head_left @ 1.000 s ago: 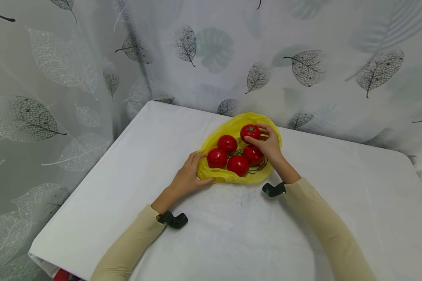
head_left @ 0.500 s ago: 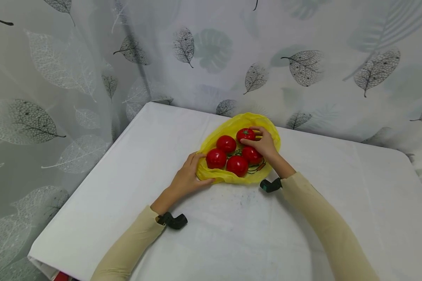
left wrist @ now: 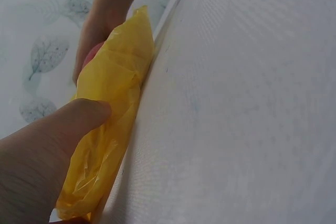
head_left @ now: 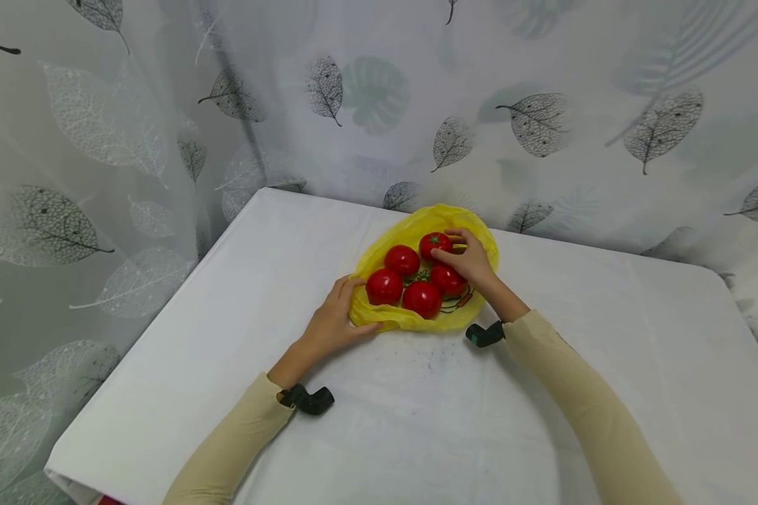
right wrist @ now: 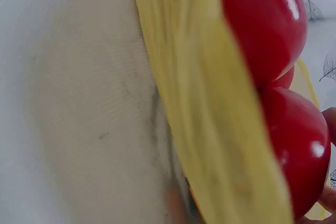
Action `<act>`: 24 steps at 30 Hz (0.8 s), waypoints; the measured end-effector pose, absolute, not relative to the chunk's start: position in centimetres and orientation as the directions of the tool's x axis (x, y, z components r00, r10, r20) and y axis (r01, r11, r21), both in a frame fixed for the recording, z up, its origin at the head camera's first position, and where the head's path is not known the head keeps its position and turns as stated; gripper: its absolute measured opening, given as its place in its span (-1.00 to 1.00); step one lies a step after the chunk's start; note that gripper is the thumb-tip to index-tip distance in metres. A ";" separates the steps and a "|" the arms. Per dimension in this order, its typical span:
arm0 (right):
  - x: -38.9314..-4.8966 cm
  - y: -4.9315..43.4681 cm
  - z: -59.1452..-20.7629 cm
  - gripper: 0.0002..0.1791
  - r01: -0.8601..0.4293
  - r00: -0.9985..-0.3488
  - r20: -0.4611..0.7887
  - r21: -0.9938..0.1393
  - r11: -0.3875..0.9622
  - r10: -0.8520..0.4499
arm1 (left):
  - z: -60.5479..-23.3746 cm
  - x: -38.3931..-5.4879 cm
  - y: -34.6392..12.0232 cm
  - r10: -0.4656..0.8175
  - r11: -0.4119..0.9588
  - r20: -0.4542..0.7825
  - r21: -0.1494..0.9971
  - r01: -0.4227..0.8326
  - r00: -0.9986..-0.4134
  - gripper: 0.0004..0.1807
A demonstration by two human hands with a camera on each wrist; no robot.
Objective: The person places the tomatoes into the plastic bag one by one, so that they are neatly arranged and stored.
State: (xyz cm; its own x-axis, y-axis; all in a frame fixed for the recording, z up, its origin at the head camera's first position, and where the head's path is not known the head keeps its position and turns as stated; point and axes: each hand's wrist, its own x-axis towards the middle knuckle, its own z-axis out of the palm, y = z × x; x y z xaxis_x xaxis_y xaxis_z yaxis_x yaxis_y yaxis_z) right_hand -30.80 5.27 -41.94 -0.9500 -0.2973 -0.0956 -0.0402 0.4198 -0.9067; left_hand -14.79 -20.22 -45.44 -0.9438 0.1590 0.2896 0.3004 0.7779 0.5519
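Observation:
A yellow plastic bag lies wide open on the table, with several red tomatoes inside, among them a front tomato and a left tomato. My left hand grips the bag's left end, fingers at the rim near the left tomato. Its thumb presses the bag's outer side in the left wrist view. Reaching over the right side, my right hand holds the back tomato between thumb and fingers, green calyx up. In the right wrist view two tomatoes show behind the bag's rim.
The white-covered table carries the bag near its back edge. Behind and to the left hangs a leaf-printed curtain. A small black wrist camera sits on the left wrist, and a similar camera on the right.
My right hand has moved slightly left and down with the back tomato, bringing it in beside the other tomatoes. The left hand stays at the bag's left end. The whole head view shifts slightly.

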 end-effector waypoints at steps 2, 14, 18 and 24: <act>-30.7 5.4 -41.8 -0.30 -0.043 -0.951 -0.091 -0.908 0.417 -0.296 | -45.5 -14.8 -20.3 0.158 0.779 0.285 0.553 0.297 -0.945 -0.12; -29.1 6.1 -41.8 -0.41 -0.171 -0.957 0.062 -0.908 0.382 -0.283 | -45.7 -15.3 -20.3 0.164 0.773 0.272 0.562 0.295 -0.948 -0.13; -28.2 6.5 -42.1 -0.43 -0.218 -0.948 0.117 -0.915 0.340 -0.294 | -45.9 -15.2 -20.5 0.160 0.780 0.259 0.558 0.282 -0.953 -0.12; -26.8 7.3 -42.6 -0.49 -0.331 -0.922 0.222 -0.877 0.347 -0.318 | -45.8 -15.0 -21.3 0.138 0.792 0.275 0.546 0.273 -0.952 -0.09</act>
